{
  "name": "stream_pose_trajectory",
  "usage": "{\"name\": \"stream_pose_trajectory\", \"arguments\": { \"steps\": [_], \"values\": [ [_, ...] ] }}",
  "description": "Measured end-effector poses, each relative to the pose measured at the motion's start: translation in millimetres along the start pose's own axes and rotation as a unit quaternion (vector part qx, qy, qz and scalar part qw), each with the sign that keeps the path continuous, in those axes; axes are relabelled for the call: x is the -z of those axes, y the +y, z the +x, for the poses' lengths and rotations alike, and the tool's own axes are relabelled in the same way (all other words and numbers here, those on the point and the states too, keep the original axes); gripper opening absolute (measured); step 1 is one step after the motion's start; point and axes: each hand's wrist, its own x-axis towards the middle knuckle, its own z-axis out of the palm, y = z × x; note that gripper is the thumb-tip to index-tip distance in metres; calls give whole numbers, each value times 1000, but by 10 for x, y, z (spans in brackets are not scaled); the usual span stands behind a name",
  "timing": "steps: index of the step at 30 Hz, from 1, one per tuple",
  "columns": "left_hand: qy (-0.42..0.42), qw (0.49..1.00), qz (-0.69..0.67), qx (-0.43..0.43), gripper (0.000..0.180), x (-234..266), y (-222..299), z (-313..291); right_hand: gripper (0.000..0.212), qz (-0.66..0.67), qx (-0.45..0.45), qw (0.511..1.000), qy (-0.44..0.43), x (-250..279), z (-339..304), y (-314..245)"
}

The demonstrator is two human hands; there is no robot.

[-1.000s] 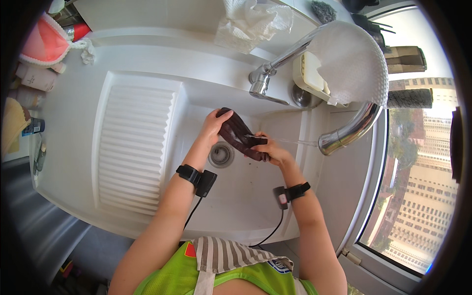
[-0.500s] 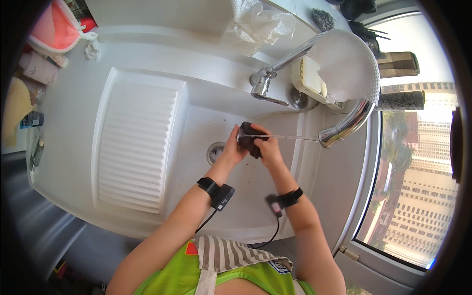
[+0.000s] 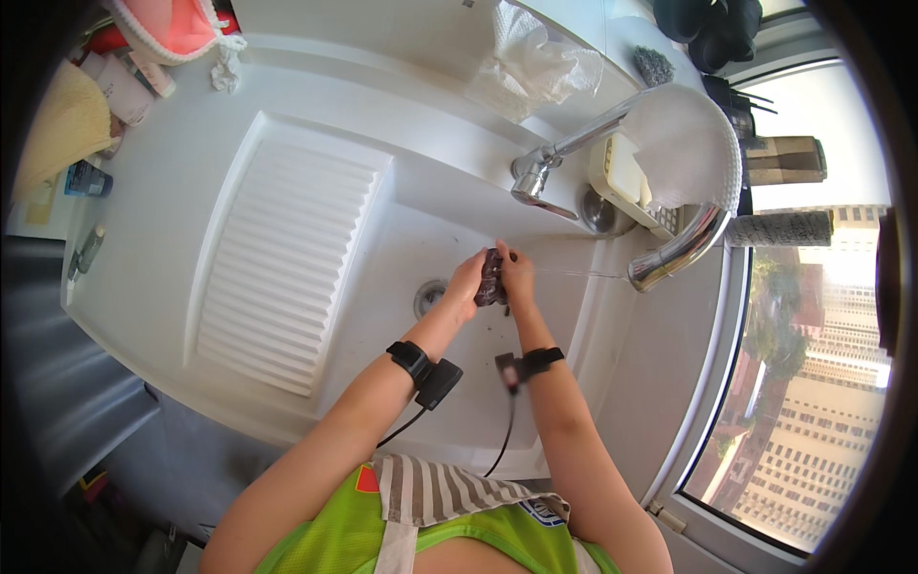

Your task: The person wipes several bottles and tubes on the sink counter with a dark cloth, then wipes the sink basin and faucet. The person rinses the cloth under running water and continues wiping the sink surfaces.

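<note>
Over the white sink basin (image 3: 406, 251), a bunched, dark wet cloth (image 3: 491, 280) is squeezed between my two hands. My left hand (image 3: 466, 283) is closed on its left side, and my right hand (image 3: 518, 277) grips it from the right. A thin stream from the curved chrome faucet (image 3: 655, 265) reaches the hands. The cloth's exact kind cannot be made out. Just left of my left hand lies the round drain (image 3: 430, 295), partly covered by that hand. Small dark specks dot the basin floor below the cloth.
A ribbed white washboard (image 3: 287, 263) is built in left of the basin. Behind it stand the faucet base (image 3: 535, 177) and a soap box (image 3: 617, 172). White paper (image 3: 540, 67) lies at the back. Bottles (image 3: 124, 91) and a yellow cloth (image 3: 62, 124) crowd the far left. A window is on the right.
The cloth has gone from a loose bunch to a narrower, more compressed shape between my hands. My right hand has turned more upright. The whole view has shifted slightly.
</note>
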Motion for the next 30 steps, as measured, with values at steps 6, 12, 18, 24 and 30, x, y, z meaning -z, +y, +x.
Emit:
{"name": "stream_pose_trajectory", "arguments": {
  "steps": [6, 12, 18, 24, 30],
  "values": [
    [-30, 974, 103, -200, 22, 227, 510, 125, 46, 309, -79, 878, -358, 364, -267, 221],
    [76, 974, 78, -200, 24, 270, 409, 134, 39, 448, -68, 858, -244, 546, -363, -56],
    [-77, 966, -227, 96, 34, 106, 34, 40, 57, 508, -73, 822, -246, 338, -549, -237],
    [-79, 994, -53, -54, 57, 87, 21, -110, 30, 247, 131, 954, -109, 229, -903, -272],
    [32, 997, 54, -43, 44, -18, -119, 125, 32, -84, 166, 981, 59, 79, -305, -56]
  ]
}}
